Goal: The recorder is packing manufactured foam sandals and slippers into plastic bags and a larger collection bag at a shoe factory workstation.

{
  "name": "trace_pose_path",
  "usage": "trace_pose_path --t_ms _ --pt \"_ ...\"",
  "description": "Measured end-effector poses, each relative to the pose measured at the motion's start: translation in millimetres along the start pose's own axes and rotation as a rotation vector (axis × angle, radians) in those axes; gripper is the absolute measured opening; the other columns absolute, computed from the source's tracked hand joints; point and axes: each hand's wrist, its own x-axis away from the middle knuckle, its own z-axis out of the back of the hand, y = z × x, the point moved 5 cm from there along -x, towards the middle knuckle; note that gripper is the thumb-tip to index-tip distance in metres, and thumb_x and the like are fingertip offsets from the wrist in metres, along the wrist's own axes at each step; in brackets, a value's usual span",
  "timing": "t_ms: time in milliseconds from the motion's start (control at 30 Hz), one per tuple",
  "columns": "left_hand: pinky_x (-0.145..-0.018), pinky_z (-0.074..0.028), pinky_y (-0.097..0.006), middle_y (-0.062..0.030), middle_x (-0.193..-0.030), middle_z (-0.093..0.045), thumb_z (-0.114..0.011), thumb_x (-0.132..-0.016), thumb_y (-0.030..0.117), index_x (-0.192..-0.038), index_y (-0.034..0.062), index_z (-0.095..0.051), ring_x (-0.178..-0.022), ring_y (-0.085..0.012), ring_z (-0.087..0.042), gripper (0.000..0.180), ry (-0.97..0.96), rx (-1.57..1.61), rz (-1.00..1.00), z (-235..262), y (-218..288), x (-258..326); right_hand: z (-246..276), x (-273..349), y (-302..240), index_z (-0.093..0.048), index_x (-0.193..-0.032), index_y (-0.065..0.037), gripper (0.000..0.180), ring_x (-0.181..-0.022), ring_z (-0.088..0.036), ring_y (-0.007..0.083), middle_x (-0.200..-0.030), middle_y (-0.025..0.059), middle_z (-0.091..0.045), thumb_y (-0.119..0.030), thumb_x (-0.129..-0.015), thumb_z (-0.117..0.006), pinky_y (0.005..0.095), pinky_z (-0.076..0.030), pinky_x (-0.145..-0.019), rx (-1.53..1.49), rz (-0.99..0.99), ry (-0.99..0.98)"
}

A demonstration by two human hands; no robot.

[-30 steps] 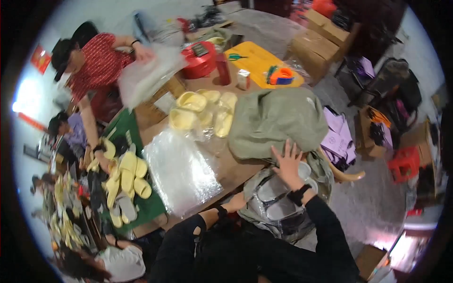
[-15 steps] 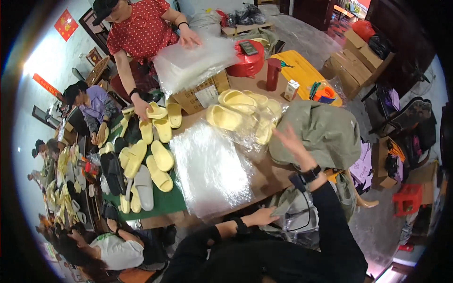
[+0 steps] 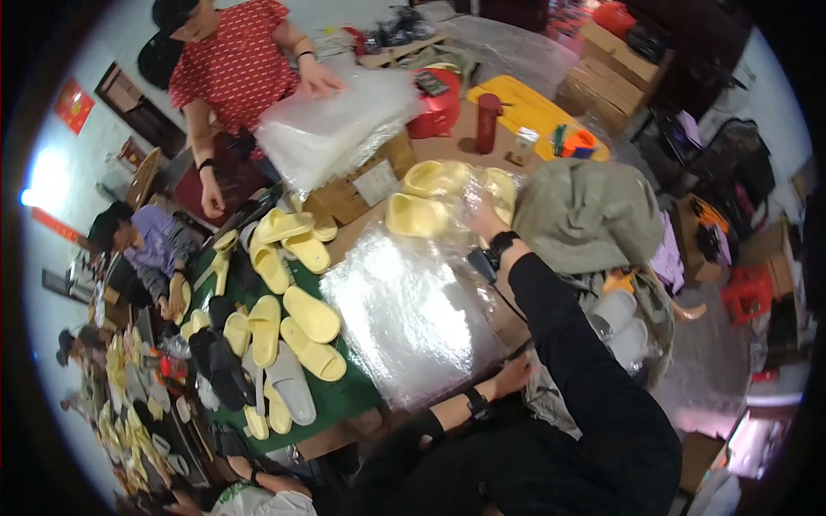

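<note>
My right hand (image 3: 484, 219) reaches across the table onto pale yellow slippers (image 3: 417, 215) in clear plastic bags. Motion smears its fingers, so their grip is unclear. Close to my body, my left hand (image 3: 514, 376) has its fingers closed at the edge of a grey-green cloth sack (image 3: 585, 215). The sack bulges beside the table, and bagged light grey slippers (image 3: 632, 340) show in its opening. Between my hands and the loose slippers lies a shiny stack of clear plastic bags (image 3: 404, 318).
Loose yellow slippers (image 3: 314, 314) and a grey slipper (image 3: 291, 384) lie on green cloth at left. Across the table, a person in red (image 3: 237, 64) rests a hand on plastic sheets (image 3: 335, 120) over a carton. A red cup (image 3: 489, 125) and yellow board (image 3: 538, 116) stand beyond.
My right hand has moved left and down from the sack onto the bagged slippers. The person in red has drawn one hand back from the loose slippers. The whole view has shifted.
</note>
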Motion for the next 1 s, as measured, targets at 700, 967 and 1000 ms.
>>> trace_pose_path --t_ms 700,967,1000 --pt "-0.087 -0.041 -0.035 -0.0196 -0.108 -0.058 -0.041 -0.096 0.016 -0.122 0.0009 -0.044 -0.1 -0.0288 -0.055 0.03 0.041 0.371 0.319 69 105 -54 -43 481 -161 -0.039 -0.126 0.0 0.057 -0.124 -0.036 0.0213 -0.128 0.0105 -0.04 -0.009 -0.077 -0.066 0.0317 -0.044 -0.093 0.686 0.731 0.883" --pt "-0.09 -0.04 -0.035 -0.0204 -0.111 -0.057 -0.037 -0.098 0.021 -0.122 -0.0024 -0.043 -0.102 -0.0298 -0.054 0.034 0.212 0.217 0.451 97 112 -66 27 535 -190 -0.055 -0.111 0.0 0.035 -0.09 -0.057 0.0145 -0.1 0.0053 -0.06 -0.017 -0.081 -0.06 0.0258 -0.045 -0.082 0.235 0.206 0.939" --pt "-0.09 -0.04 -0.035 -0.0222 -0.11 -0.056 -0.037 -0.098 0.023 -0.122 -0.0026 -0.043 -0.103 -0.0314 -0.054 0.036 0.268 0.113 0.447 89 80 -57 44 527 -195 -0.056 -0.111 0.0 0.034 -0.089 -0.058 0.0159 -0.099 0.0049 -0.061 -0.018 -0.082 -0.058 0.0282 -0.046 -0.081 0.429 0.106 0.919"
